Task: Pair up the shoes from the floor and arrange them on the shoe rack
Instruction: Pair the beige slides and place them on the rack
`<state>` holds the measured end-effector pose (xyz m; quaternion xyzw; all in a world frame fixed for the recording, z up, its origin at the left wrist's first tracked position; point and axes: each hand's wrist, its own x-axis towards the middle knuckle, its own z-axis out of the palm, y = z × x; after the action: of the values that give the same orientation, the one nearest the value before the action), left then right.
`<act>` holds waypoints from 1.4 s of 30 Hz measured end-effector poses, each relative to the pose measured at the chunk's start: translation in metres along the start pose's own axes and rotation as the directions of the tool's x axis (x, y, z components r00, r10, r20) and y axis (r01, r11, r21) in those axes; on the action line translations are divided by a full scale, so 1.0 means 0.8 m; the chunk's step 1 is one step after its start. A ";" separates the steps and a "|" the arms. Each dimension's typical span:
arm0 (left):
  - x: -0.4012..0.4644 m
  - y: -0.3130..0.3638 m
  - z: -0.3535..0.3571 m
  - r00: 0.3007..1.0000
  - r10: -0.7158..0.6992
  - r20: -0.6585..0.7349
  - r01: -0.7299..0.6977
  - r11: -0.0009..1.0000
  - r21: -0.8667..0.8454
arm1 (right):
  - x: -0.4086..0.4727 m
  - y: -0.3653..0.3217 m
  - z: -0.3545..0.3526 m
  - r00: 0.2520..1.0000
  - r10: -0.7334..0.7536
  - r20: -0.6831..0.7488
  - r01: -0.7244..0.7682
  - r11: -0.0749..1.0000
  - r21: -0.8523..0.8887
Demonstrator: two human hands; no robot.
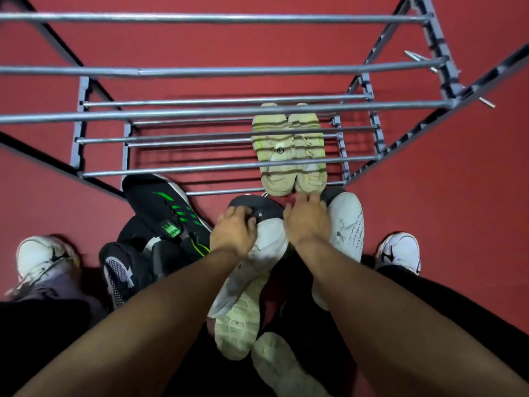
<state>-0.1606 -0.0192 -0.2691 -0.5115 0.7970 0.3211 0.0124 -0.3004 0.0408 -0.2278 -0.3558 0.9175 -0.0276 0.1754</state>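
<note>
Two bare forearms are seen reaching down over a red floor (429, 213), which fills the whole view and is carried up behind the grey metal shoe rack (217, 71). The rack is looked at from above, so its horizontal bars are stacked across the upper half of the view, with dark side frames at left and right. On the lowest tier a pale cream pair of shoes (289, 150) is set side by side, touching, toward the right end; the bars to its left are seen bare.

Just in front of the rack's lowest front bar a heap of shoes is spread on the floor. The left hand (233, 230) is curled over the dark heel end of a white and grey shoe (257, 245) and grips it. The right hand (307, 222) is laid with relaxed, spread fingers against a white knit shoe (347, 224), its fingertips near the heels of the cream pair; whether anything is held cannot be told.

To the left, a black shoe with green stripes (169, 207) is leaned against the rack's lower corner, and a black shoe with a mesh toe (120, 270) lies beside it. Two upturned pale soles (237, 325) lie between the forearms. White trainers (43, 259) worn on the person's feet are seen at both sides. Open red floor is left at the far left and right of the heap.
</note>
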 end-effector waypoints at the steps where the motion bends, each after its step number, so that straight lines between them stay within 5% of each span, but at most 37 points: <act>1: 0.006 -0.001 -0.002 1.000 0.001 -0.031 -0.001 1.000 0.005 | 0.009 0.005 -0.003 1.000 -0.012 0.007 0.012 1.000 -0.027; 4: 0.027 -0.003 -0.003 0.981 -0.193 0.023 0.195 0.977 -0.085 | 0.010 0.024 -0.009 0.999 0.004 0.041 -0.002 0.998 -0.064; 7: 0.048 -0.005 0.000 0.832 -0.513 0.212 0.554 0.788 -0.270 | -0.013 0.028 0.006 0.975 -0.148 0.169 0.168 0.979 -0.114; 9: 0.051 -0.008 0.009 0.783 -0.559 0.273 0.622 0.723 -0.302 | -0.028 0.022 0.023 0.950 -0.169 0.263 0.178 0.984 -0.011; 13: 0.036 -0.011 0.021 0.788 -0.482 0.383 0.616 0.611 -0.498 | -0.045 0.017 0.029 0.948 -0.002 0.318 -0.110 0.937 0.333; 18: -0.038 -0.026 0.006 0.848 -0.273 0.455 0.461 0.803 -0.378 | -0.077 0.016 0.018 0.929 0.081 0.362 -0.250 0.858 0.449; 22: -0.095 -0.040 -0.018 0.895 -0.132 0.426 0.265 0.926 -0.270 | -0.109 0.038 -0.007 0.986 0.165 -0.027 -0.149 0.939 0.309; 25: -0.118 -0.048 -0.021 0.911 -0.136 0.388 0.235 0.947 -0.220 | -0.140 0.065 -0.020 0.908 0.342 -0.241 -0.272 0.921 0.280; 29: -0.146 -0.057 -0.024 0.893 -0.308 0.328 0.432 0.788 -0.438 | -0.165 0.080 -0.024 0.776 0.627 -0.070 -0.527 0.704 0.476; 35: -0.149 -0.060 -0.056 0.747 -0.449 0.490 0.650 0.340 -0.679 | -0.155 0.118 -0.008 0.707 0.635 0.310 -0.678 0.485 0.553; 37: -0.145 -0.058 -0.069 0.743 -0.424 0.518 0.653 0.286 -0.701 | -0.159 0.119 -0.003 0.644 0.603 0.472 -0.726 0.285 0.626; 42: -0.140 -0.051 -0.094 0.753 -0.433 0.496 0.643 0.325 -0.693 | -0.170 0.112 -0.014 0.630 0.314 0.710 -0.732 -0.065 0.678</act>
<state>-0.0501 0.0208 -0.1908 -0.6487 0.3179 0.6904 -0.0379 -0.2686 0.1972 -0.1920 0.2297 0.7011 -0.4515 0.5018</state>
